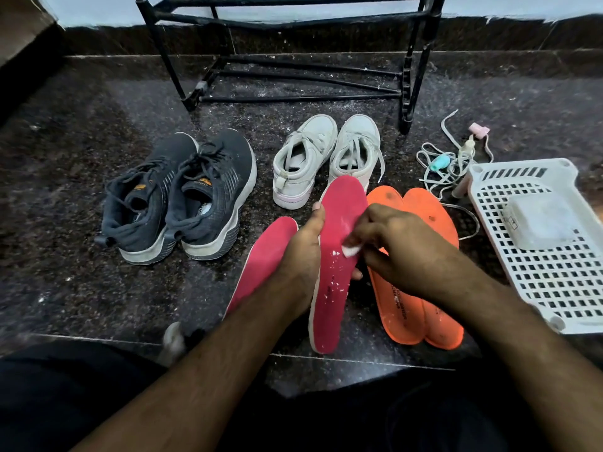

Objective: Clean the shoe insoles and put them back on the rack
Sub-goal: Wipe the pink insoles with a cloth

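Right now the black shoe rack [287, 60] stands at twelve o'clock on the speckled floor [65, 223], with no shoes visible on its rungs. Your left hand [301, 252] grips the raised pink insole [336, 256] by its edge; your right hand [401, 246] pinches a small white wipe [351, 250] against it. I judge the white crumbs on the insole could smear or fall onto the orange insoles [421, 288] at four o'clock if you scrub hard.

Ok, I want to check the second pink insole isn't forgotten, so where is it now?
The second pink insole lies flat on the floor in the head view, just left of the left hand and the held pink insole, right of the dark sneakers.
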A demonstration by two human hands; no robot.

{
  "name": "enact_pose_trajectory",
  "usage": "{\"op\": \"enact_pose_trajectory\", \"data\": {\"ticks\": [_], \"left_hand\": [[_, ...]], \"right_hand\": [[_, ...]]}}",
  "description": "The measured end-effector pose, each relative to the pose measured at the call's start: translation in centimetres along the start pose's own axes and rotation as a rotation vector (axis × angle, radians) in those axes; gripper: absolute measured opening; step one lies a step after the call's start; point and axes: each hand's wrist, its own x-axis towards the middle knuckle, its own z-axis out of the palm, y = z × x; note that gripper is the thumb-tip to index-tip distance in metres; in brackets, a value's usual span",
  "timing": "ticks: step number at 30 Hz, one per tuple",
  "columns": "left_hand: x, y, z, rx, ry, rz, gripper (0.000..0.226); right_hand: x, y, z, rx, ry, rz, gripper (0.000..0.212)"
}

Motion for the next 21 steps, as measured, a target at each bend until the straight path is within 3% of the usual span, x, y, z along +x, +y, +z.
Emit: {"op": "enact_pose_trajectory", "data": {"ticks": [2,6,13,21], "left_hand": [[0.1,0.0,-0.1,0.016,0.005,-0.003,0.076],[0.0,0.0,0.1,0.013,-0.047,0.005,0.072],[-0.1,-0.1,0.3,0.063,-0.085,-0.001,0.073],[1.0,-1.3,-0.4,0.051,0.012,0.045,0.069]], "right_hand": [[-0.2,0.3,-0.8,0.041,-0.002,0.063,0.023],[0.0,0.6,-0.9,0.071,0.266,0.184,0.025],[0.8,0.2,-0.6,-0.087,0.328,0.229,0.017],[0.4,-0.2,-0.4,-0.043,-0.035,0.116,0.026]]}}
